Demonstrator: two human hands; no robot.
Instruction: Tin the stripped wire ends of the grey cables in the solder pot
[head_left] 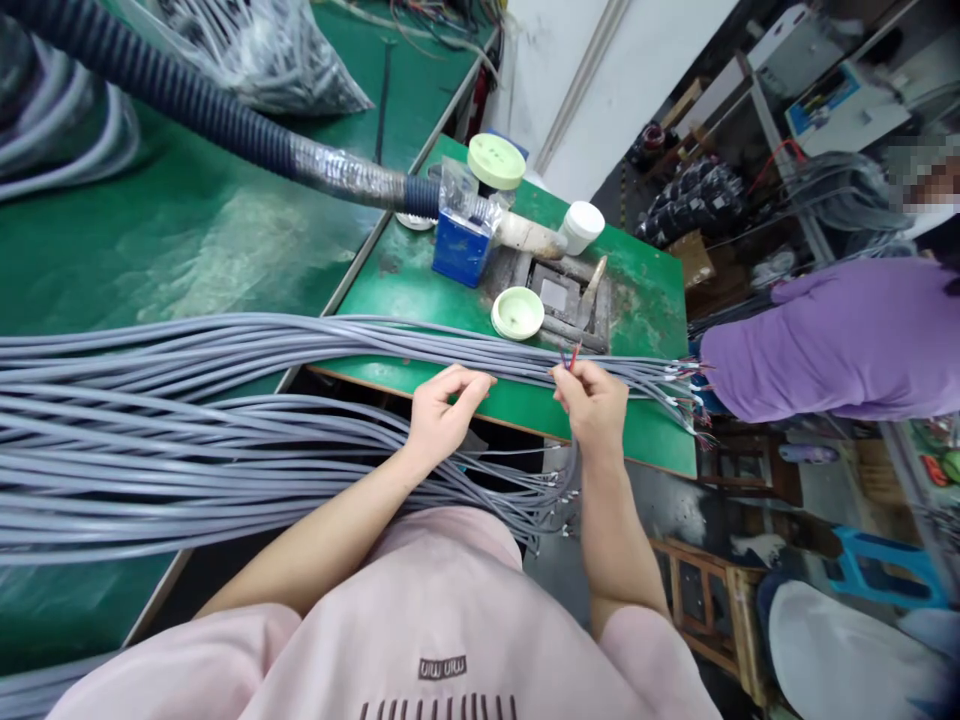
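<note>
My right hand (596,405) is closed around the end of a grey cable, and thin red and blue wires (571,357) stick up from between thumb and fingers. The cable hangs down below the fist. To its left, my left hand (446,410) has thumb and fingertips pressed together; whatever they pinch, if anything, is too small to make out. Just beyond both hands a bundle of grey cables (360,335) lies across the green table, its stripped ends (686,375) at the right. A second bundle (300,460) runs beneath my left forearm, with its ends near my lap.
Behind the cables are a soldering pot (559,295), a pale green dish (517,313), a white tub (582,226) and a blue box (461,247). A black ribbed hose (225,110) crosses overhead. At the right a person in a purple shirt (832,340) works near stools (712,610).
</note>
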